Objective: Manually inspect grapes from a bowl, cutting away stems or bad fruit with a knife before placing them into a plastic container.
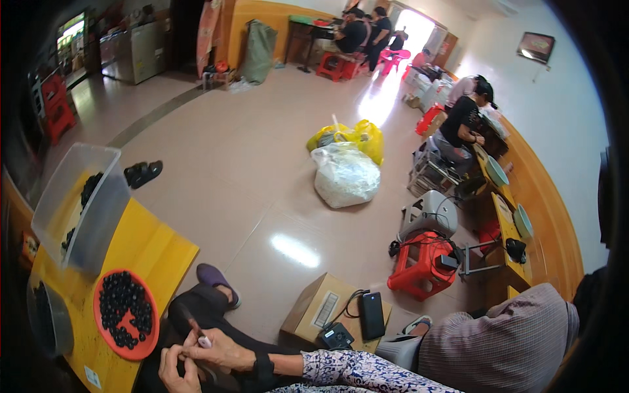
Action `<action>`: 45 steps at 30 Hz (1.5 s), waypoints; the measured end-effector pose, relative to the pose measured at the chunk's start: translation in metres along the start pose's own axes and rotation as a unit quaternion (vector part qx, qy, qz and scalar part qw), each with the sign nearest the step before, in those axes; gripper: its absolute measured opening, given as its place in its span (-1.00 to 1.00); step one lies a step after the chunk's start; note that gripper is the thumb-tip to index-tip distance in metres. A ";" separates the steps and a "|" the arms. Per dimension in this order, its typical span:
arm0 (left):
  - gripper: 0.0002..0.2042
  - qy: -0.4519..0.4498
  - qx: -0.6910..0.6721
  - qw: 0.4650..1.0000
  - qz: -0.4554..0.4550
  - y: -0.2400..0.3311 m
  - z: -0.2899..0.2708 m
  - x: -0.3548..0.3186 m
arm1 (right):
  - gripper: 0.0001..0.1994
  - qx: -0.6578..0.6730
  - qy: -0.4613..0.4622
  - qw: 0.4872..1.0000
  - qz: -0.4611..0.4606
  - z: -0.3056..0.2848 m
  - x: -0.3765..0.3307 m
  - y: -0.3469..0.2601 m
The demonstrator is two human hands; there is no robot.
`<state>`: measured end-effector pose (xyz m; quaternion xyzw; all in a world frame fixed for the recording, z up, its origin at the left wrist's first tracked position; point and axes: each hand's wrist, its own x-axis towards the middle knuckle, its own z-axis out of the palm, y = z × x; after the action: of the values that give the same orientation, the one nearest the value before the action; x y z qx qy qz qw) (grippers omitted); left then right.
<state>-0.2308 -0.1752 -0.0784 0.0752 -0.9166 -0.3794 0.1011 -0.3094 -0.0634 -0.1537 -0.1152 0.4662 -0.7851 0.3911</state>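
Note:
Above my lap, at the lower left, my two hands meet. My right hand (226, 352), with a dark band at its wrist, is closed on a slim tool (205, 342) with a pale end; its exact kind is unclear. Close against it, my left hand (175, 372) has its fingers curled in a pinch, and whatever they hold is hidden. Just left of the hands a red oval tray (154, 337) rests on the yellow table (157, 239). Many small, round, glossy black pieces (124, 301) lie in it.
A clear plastic bin (98, 216) with black pieces stands on the table, beside a smaller grey tub (60, 321). Ahead on the floor are a cardboard box (314, 304) bearing a black device, a red stool (422, 268) and stuffed bags (347, 180). Someone sits close at right.

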 end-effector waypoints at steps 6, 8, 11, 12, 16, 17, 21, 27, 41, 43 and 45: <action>-0.82 0.057 -0.105 0.993 0.007 -0.017 0.017 0.008 | -0.82 0.027 0.049 0.994 0.097 -0.010 -0.015 -0.013; -0.79 0.036 -0.147 0.988 -0.028 -0.014 0.017 0.007 | -0.83 0.058 0.060 0.992 0.100 -0.011 -0.017 -0.025; -0.75 0.054 -0.113 0.992 0.026 -0.020 0.017 0.005 | -0.83 0.050 0.045 0.995 0.072 -0.011 -0.017 -0.020; -0.75 0.063 -0.112 0.991 0.022 -0.022 0.018 0.002 | -0.83 0.017 0.043 0.996 0.070 -0.007 -0.017 -0.023; -0.76 0.060 -0.103 0.993 0.015 -0.021 0.020 0.003 | -0.82 0.001 0.056 0.997 0.048 0.000 -0.015 -0.022; -0.77 0.069 -0.110 0.991 0.020 -0.020 0.022 0.002 | -0.82 -0.007 0.054 0.997 0.053 0.001 -0.016 -0.026; -0.78 0.063 -0.165 0.984 0.011 -0.027 0.026 0.000 | -0.82 0.023 0.046 0.996 0.067 -0.007 -0.018 -0.024; -0.81 0.038 -0.206 0.978 0.019 -0.029 0.026 0.002 | -0.84 0.073 0.048 0.994 0.065 -0.012 -0.019 -0.019; -0.80 0.034 -0.357 0.930 -0.074 -0.030 0.030 0.000 | -0.84 0.077 0.034 0.995 0.056 -0.014 -0.019 -0.018; -0.79 0.023 -0.321 0.946 -0.041 -0.031 0.027 0.001 | -0.84 0.043 0.045 0.997 0.052 -0.013 -0.019 -0.019; -0.78 0.018 -0.269 0.962 -0.031 -0.028 0.024 0.002 | -0.84 0.039 0.048 0.997 0.056 -0.013 -0.018 -0.021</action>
<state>-0.2370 -0.1787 -0.1145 0.0801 -0.7758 -0.6137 0.1229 -0.3151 -0.0371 -0.1402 -0.0361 0.4590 -0.7842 0.4160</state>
